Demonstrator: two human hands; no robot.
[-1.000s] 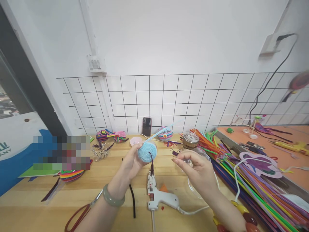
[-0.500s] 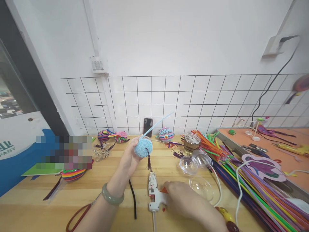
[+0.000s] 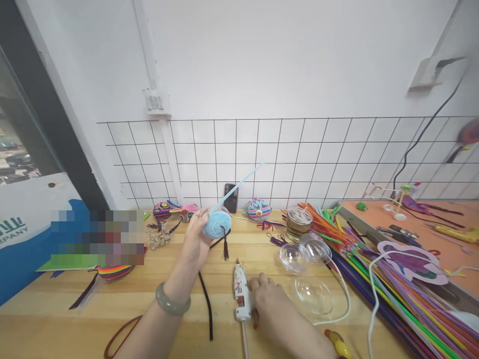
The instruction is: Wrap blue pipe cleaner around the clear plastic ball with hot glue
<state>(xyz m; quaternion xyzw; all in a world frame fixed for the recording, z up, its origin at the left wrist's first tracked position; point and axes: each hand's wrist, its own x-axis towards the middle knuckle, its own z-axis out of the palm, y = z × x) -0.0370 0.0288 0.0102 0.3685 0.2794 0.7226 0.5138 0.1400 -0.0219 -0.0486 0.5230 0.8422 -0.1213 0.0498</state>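
Observation:
My left hand [image 3: 198,239], with a green bangle at the wrist, is closed on a round ornament [image 3: 216,225] wound with light blue cord in a spiral. From it hangs a dark purple tassel [image 3: 225,248], and a loose end of the blue cord [image 3: 243,180] sticks up to the right. Low over the table, my right hand [image 3: 271,301] has its fingers curled round the handle side of a white glue gun [image 3: 241,291]; the hand mostly hides the handle. The gun's nozzle points away from me, below the tassel and apart from it.
Clear plastic half-shells [image 3: 313,294] lie right of my right hand, beside a white cable. Bundled colourful cords [image 3: 396,294] cover the right side. A black strip [image 3: 207,304] and red scissor handles [image 3: 121,336] lie left. Decorated balls [image 3: 259,209] and a phone [image 3: 231,198] stand at the back.
The blue ornament has moved slightly left and tilted, away from the glue gun's nozzle. My right hand and the gun have shifted slightly to the right; the orange trigger is now hidden.

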